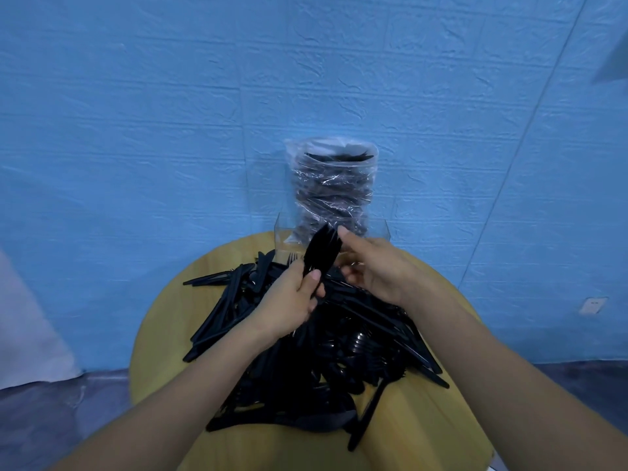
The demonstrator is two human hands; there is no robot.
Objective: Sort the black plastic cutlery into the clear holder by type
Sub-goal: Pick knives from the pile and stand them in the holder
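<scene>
Nearest, a loose pile of black cutlery (306, 351) covers the round wooden table (159, 334). Above it the left hand (289, 300) grips a bundle of forks (323, 253) while the right hand (370, 266), fingers relaxed, touches their tips. Squaring the heads first should help them drop cleanly into the clear holder (380, 232) beyond, where a plastic bag of cutlery (333, 185) stands.
</scene>
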